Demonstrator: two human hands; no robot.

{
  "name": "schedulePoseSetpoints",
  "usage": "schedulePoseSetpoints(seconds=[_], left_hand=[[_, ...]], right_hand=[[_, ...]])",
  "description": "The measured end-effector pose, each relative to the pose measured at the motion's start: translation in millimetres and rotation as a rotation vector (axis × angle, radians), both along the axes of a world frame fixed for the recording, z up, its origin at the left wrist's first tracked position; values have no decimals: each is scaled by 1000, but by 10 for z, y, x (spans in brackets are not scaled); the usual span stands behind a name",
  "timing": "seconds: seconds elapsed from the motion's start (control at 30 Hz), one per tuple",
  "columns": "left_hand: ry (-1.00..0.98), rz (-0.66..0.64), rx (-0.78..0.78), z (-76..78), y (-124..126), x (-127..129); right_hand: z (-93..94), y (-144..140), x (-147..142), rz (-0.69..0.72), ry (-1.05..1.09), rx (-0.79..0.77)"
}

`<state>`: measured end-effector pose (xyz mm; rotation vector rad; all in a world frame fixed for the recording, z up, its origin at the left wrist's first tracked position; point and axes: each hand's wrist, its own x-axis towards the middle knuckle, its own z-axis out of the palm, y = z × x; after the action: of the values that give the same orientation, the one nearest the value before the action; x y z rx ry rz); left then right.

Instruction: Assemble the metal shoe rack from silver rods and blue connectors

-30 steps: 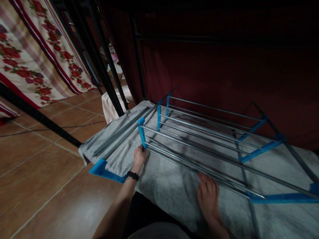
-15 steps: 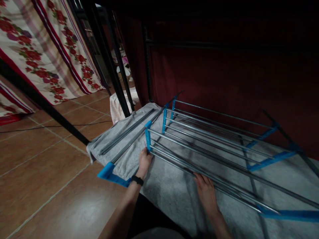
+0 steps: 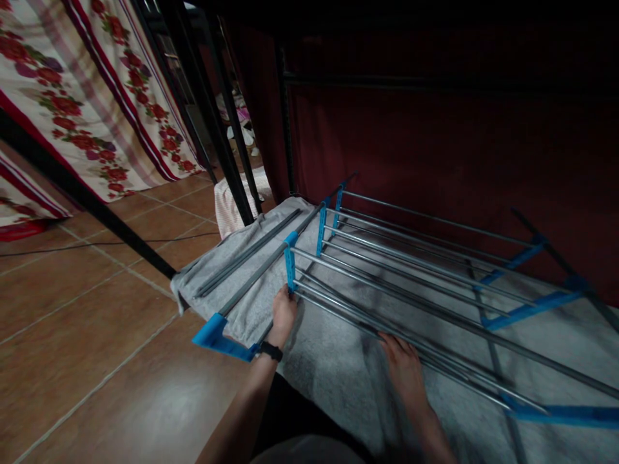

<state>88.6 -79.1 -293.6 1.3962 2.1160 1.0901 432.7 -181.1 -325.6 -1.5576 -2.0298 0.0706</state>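
Observation:
A rack of silver metal rods [image 3: 411, 270] with blue plastic connectors lies on a grey towel [image 3: 338, 374] spread on the floor. My left hand [image 3: 283, 314], with a black wristband, grips the lower end of an upright blue connector [image 3: 290, 267] at the rack's left side. My right hand [image 3: 403, 367] rests palm down on the nearest rods, fingers closed around them. Two loose grey rods [image 3: 246, 254] lie on the towel left of the rack. A blue corner piece [image 3: 217, 335] sits at the towel's near left edge.
Brown floor tiles [image 3: 87, 361] stretch to the left. A black metal bed frame [image 3: 213, 116] stands behind, with a floral curtain [image 3: 72, 96] at the left and dark red cloth [image 3: 435, 142] behind the rack. A pale folded cloth [image 3: 232, 200] lies by the frame's leg.
The view has shifted slightly right and up. My right hand moved a little further onto the nearest rods. My left hand keeps its grip on the blue connector.

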Motion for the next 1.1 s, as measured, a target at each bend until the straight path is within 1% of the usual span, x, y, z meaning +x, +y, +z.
schedulePoseSetpoints(seconds=[0.1,0.23,0.53,0.83,0.97,1.1], left_hand=[[20,9,3,8,-17,10],[8,-31,6,15,-41,23],[27,-49,-47,-4,-91,57],[52,-25,-129,71,-121,156],[27,-39,-121,26,-119,156],[-85,-67,-56,-58,-91,106]], right_hand=[[8,-2,-2,-8,5,-2],[-12,-3,15,-8,7,4],[-49,-34,67,-13,-1,8],[-54,-38,75,-2,4,14],[-63,-37,67,-17,27,7],[-116,-36,74,-22,37,23]])
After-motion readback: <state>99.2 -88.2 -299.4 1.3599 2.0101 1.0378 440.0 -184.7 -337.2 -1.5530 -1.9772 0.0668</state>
